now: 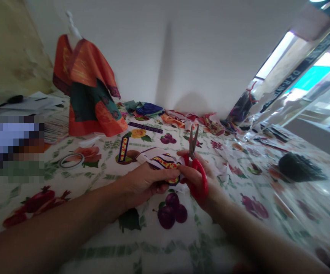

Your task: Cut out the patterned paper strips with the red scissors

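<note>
My left hand is closed, thumb on top, around a piece of white fabric with a red and yellow band edged in dark blue. Red-handled scissors are hooked on my right hand, their slightly parted blades pointing up and away from the fabric. The right fingertips meet the fabric's right end beside the left thumb; exactly how they grip it is hidden. Just beyond the hands, a short yellow-and-blue patterned strip lies on the fruit-print tablecloth, with a longer dark purple strip behind.
A small dress form in an orange and green robe stands at the back left, near a white tape roll. Fabric scraps line the wall. A dark green bundle sits at right, with clear plastic near it.
</note>
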Demonstrator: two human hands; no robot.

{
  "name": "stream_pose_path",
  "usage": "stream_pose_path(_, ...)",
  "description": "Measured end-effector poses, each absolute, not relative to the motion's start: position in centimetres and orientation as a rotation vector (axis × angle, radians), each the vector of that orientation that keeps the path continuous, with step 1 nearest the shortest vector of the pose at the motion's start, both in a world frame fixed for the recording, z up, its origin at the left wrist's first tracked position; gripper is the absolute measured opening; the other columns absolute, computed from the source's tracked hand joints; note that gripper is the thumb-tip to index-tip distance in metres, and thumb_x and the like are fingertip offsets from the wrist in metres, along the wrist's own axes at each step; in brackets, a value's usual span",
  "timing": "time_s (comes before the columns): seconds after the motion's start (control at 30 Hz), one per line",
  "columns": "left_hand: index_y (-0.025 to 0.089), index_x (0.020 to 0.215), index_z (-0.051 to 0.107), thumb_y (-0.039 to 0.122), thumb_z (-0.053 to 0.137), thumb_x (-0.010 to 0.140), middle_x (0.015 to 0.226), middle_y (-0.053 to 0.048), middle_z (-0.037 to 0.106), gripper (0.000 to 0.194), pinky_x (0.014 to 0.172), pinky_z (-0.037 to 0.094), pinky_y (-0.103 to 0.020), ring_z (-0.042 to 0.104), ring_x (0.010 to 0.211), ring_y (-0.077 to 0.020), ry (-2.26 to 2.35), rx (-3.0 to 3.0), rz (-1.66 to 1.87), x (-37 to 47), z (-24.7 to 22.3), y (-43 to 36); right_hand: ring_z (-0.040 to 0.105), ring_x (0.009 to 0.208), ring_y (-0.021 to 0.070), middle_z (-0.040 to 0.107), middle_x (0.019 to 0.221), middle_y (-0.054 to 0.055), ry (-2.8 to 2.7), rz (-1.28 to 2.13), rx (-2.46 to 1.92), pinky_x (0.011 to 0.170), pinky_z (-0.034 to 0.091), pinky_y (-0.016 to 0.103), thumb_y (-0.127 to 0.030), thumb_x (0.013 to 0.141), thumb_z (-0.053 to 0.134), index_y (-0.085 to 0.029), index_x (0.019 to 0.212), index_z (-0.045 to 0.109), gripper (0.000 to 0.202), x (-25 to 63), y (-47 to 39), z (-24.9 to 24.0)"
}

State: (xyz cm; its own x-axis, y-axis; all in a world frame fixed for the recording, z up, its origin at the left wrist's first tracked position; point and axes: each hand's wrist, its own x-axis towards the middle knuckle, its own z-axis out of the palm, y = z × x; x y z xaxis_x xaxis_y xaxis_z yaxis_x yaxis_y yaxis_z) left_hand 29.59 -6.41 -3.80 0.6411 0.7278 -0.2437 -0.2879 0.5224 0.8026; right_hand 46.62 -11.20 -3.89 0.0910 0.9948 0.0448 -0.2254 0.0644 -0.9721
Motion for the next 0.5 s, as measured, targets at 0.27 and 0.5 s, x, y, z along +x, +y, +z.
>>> stream_pose_path(0.27,0.02,0.086,0.083,0.033,0.095,0.071,0.086,-0.003,0.077,0.024,0.069,0.052,-0.026,0.067,0.077,-0.0166,0.722,0.932,0.761,29.1,-3.6,-5.5,0.059,0.075,0.0163,0.063,0.083,-0.003,-1.108,1.145,-1.093,0.069,0.051,0.025,-0.044,0.09,0.085,-0.024,0.119,0.068,0.04,47.8,-11.0,-3.8)
stream_pose_path(0.5,0.018,0.074,0.08,0.033,0.097,0.064,0.08,-0.004,0.077,0.025,0.071,0.052,-0.028,0.068,0.074,-0.017,0.809,0.869,1.01,28.6,-3.1,-4.4,0.057,0.074,0.0157,0.063,0.088,0.0,-1.424,1.143,-0.963,0.065,0.05,0.024,-0.054,0.101,0.075,-0.026,0.13,0.06,0.042,47.6,-12.6,-3.7)
